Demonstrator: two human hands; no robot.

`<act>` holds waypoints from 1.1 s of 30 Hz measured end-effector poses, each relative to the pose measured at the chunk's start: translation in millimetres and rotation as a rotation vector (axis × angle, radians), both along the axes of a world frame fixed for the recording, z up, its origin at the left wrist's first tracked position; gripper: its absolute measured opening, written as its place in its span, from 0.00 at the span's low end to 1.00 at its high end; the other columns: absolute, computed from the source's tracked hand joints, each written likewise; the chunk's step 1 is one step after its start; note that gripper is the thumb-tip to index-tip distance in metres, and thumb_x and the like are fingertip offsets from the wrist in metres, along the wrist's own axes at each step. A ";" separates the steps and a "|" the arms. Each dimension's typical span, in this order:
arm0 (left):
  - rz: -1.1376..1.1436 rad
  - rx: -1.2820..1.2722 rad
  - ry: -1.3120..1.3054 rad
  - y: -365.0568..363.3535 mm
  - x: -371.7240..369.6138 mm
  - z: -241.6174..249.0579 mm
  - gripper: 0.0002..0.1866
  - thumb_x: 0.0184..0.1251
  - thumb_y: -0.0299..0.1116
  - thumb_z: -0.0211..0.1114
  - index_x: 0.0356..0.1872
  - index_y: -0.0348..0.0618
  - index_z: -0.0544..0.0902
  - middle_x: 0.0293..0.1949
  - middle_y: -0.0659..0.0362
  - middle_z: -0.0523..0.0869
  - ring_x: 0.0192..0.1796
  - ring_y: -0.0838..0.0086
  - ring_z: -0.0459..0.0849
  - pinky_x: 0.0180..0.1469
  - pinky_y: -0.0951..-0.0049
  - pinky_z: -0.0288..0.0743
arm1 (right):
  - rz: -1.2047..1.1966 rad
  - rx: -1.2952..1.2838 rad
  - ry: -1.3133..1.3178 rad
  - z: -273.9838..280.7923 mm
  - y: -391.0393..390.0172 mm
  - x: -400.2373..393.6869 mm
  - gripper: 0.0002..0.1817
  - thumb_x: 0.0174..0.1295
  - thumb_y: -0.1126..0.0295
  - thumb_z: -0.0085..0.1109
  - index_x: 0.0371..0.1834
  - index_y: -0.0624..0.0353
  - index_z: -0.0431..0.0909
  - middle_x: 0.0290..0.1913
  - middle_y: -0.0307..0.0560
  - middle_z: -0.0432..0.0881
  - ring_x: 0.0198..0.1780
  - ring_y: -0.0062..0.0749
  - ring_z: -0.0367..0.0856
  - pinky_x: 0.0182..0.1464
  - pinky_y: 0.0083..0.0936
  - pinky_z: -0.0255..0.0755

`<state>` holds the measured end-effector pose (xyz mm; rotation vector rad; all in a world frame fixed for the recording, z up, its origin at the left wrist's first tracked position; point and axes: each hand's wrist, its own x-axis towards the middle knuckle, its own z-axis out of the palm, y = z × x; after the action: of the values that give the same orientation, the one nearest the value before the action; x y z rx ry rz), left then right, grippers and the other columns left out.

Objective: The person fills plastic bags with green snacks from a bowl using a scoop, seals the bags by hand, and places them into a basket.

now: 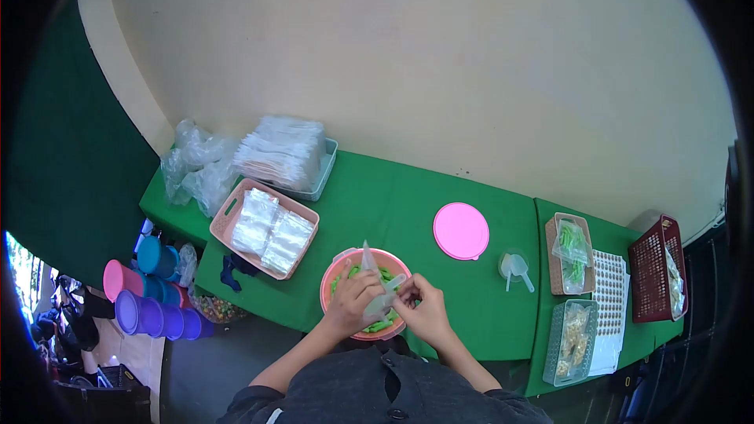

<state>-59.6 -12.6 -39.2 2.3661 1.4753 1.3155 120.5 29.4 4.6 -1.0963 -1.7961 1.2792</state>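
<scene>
A pink-orange tub [324,292] holding green pieces of food [382,323] stands at the table's front edge, right before me. Over it, my left hand [351,306] grips a small clear plastic bag [377,310], whose pointed end sticks up past the fingers. My right hand [422,308] is closed in a pinch at the bag's right side. A whitish scoop handle [397,280] shows between the hands; its other end is hidden.
Left of the tub, a pink basket [221,228] holds stacked clear bags, with a blue tray [328,165] of white packets behind. To the right lie a pink lid [461,231], a clear measuring cup [514,267], baskets of filled bags [571,263] and a maroon basket [644,283].
</scene>
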 end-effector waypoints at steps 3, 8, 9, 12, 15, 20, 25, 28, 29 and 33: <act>0.040 0.016 -0.024 3.7 2.1 6.1 0.28 0.40 0.31 0.79 0.44 0.46 0.75 0.43 0.58 0.79 0.54 0.60 0.80 0.70 0.44 0.56 | 0.088 -0.217 0.260 -0.7 7.5 5.1 0.15 0.54 0.82 0.62 0.43 0.62 0.70 0.27 0.36 0.78 0.28 0.16 0.75 0.35 0.14 0.67; -0.125 -0.036 -0.526 2.3 -2.0 8.8 0.30 0.43 0.26 0.78 0.47 0.44 0.70 0.46 0.53 0.77 0.54 0.60 0.79 0.65 0.51 0.67 | -0.109 -0.164 0.280 -32.7 30.4 6.2 0.23 0.74 0.57 0.42 0.60 0.63 0.67 0.42 0.42 0.79 0.44 0.21 0.74 0.46 0.21 0.68; -0.205 -0.006 -0.624 3.4 -2.0 10.6 0.32 0.42 0.26 0.78 0.49 0.44 0.69 0.48 0.53 0.77 0.56 0.58 0.78 0.66 0.52 0.67 | -0.112 -0.160 0.279 -40.4 33.3 6.6 0.23 0.74 0.57 0.42 0.60 0.63 0.67 0.42 0.42 0.79 0.44 0.21 0.74 0.46 0.21 0.68; -0.302 -0.047 -0.646 -2.0 4.7 18.1 0.32 0.45 0.26 0.77 0.50 0.44 0.67 0.47 0.53 0.76 0.57 0.58 0.77 0.65 0.53 0.68 | 0.094 -0.570 0.235 -63.2 29.9 4.1 0.17 0.74 0.56 0.49 0.53 0.58 0.74 0.40 0.38 0.79 0.42 0.22 0.76 0.42 0.17 0.68; -0.316 -0.064 -0.642 -8.1 8.4 25.1 0.28 0.53 0.26 0.72 0.49 0.44 0.62 0.45 0.52 0.74 0.55 0.57 0.78 0.64 0.51 0.67 | 0.096 -0.664 0.483 -83.8 24.6 -7.1 0.16 0.72 0.55 0.50 0.48 0.55 0.75 0.41 0.37 0.80 0.41 0.20 0.78 0.40 0.18 0.71; -0.281 0.009 -0.770 -21.7 14.0 20.2 0.23 0.60 0.27 0.68 0.48 0.44 0.61 0.44 0.51 0.74 0.52 0.58 0.80 0.64 0.49 0.67 | 0.032 -0.979 0.696 -64.2 6.3 -36.8 0.16 0.70 0.52 0.53 0.46 0.53 0.74 0.38 0.38 0.80 0.37 0.20 0.80 0.37 0.21 0.75; -0.190 0.048 -0.931 -25.5 1.6 18.1 0.21 0.63 0.31 0.67 0.47 0.43 0.62 0.43 0.52 0.75 0.50 0.60 0.81 0.63 0.50 0.69 | 0.183 -1.161 0.648 -96.3 -0.3 -44.7 0.17 0.71 0.52 0.52 0.44 0.54 0.75 0.36 0.39 0.80 0.32 0.21 0.79 0.28 0.20 0.72; -0.037 0.015 -1.068 -24.4 -15.2 22.2 0.21 0.65 0.34 0.67 0.47 0.43 0.62 0.42 0.52 0.75 0.48 0.63 0.81 0.60 0.52 0.72 | 0.251 -0.791 0.453 -100.0 18.1 -28.1 0.14 0.70 0.57 0.54 0.42 0.58 0.75 0.35 0.44 0.81 0.34 0.30 0.80 0.34 0.26 0.73; 0.028 0.114 -1.009 -24.4 -24.2 28.2 0.21 0.65 0.33 0.66 0.48 0.43 0.62 0.42 0.54 0.75 0.47 0.65 0.80 0.58 0.56 0.73 | 0.251 -0.798 0.450 -89.9 22.3 -27.9 0.14 0.70 0.57 0.54 0.42 0.58 0.75 0.35 0.44 0.81 0.34 0.30 0.80 0.34 0.26 0.73; 0.505 0.152 -0.807 -21.7 -61.9 26.3 0.24 0.59 0.29 0.70 0.51 0.40 0.65 0.41 0.53 0.78 0.45 0.65 0.81 0.52 0.64 0.75 | 0.260 0.595 -0.382 -89.9 36.7 -22.4 0.12 0.59 0.68 0.60 0.43 0.63 0.77 0.37 0.56 0.81 0.48 0.50 0.78 0.56 0.44 0.66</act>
<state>-121.6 -34.3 -12.9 1.2166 1.7266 2.1836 98.1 66.1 -85.3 -0.8136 -2.4543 0.6003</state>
